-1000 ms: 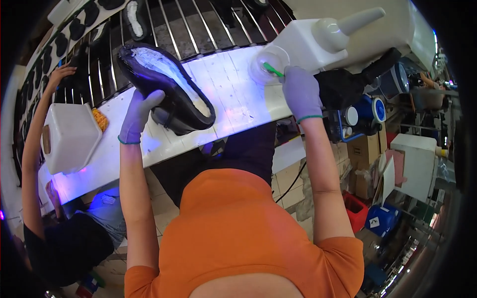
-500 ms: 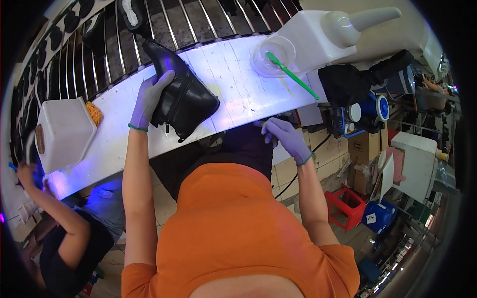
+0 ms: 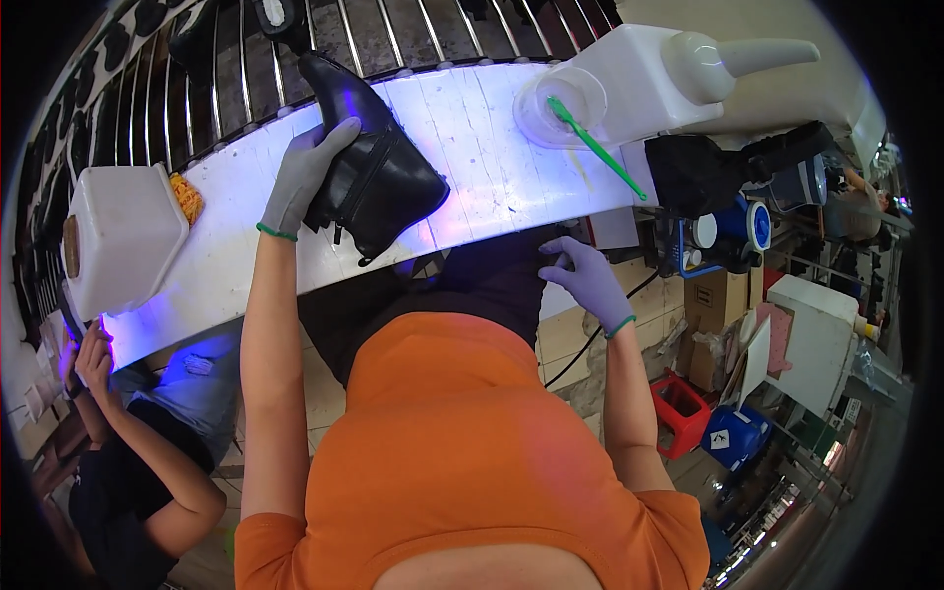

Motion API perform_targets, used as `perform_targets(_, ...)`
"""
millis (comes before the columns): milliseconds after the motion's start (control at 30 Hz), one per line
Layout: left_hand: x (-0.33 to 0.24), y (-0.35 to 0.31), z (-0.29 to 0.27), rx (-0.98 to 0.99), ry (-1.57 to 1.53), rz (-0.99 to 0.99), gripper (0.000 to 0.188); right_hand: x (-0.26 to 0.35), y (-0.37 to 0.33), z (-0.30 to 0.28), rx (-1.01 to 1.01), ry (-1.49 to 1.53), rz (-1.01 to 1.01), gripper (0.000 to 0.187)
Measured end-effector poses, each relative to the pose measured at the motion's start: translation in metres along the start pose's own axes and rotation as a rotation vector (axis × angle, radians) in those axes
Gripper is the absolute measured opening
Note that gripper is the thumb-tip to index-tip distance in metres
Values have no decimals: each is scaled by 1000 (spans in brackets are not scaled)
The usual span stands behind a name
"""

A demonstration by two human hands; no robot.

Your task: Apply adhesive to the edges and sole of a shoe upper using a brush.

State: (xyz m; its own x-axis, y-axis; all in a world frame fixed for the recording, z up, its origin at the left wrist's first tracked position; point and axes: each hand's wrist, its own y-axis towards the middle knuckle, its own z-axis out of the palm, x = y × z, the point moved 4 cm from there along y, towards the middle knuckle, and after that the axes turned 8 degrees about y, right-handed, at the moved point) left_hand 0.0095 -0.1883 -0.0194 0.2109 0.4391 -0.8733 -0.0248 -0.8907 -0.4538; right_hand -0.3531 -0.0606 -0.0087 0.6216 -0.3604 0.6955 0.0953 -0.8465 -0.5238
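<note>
Steadying the boot [image 3: 388,172] at the surface's [image 3: 482,182] front edge, left hand [image 3: 305,175] grips its side, thumb on top; right hand [image 3: 588,278] sits half-open, seemingly empty, with the brush [image 3: 598,149] propped in the tub [image 3: 525,110], probably keeping its head off the surface.

A footwear workshop is indicated by a black boot [image 3: 379,177] at the near edge of the surface [image 3: 472,138], metal bars [image 3: 349,39] along its far edge, and more footwear [image 3: 195,41] beyond.
</note>
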Motion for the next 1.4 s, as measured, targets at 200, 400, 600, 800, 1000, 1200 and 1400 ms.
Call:
perform_targets(200, -2, -2, 2, 26, -9, 3, 54, -31, -5, -2, -113, -525, -115, 21)
perform_targets(400, 1, 0, 0, 17, -1, 5, 56, -43, -7, -7, -95, -655, -20, 6)
perform_targets(600, -1, -1, 0, 18, 18, 11, 55, -40, -14, -17, -72, -731, -13, 12)
perform_targets(800, 0, -1, 0, 5, -10, -5, 54, -40, -2, -23, -211, -559, -80, 11)
perform_targets(1000, 0, -1, 0, 13, -12, 7, 54, -43, 7, 7, -130, -127, -147, 12)
perform_targets(1200, 1, 1, 0, 19, 13, 7, 55, -56, 4, 9, -272, 42, -64, 9)
perform_targets(1400, 6, 4, -1, 30, -26, 9, 55, -59, -4, 16, -269, 43, -43, 10)
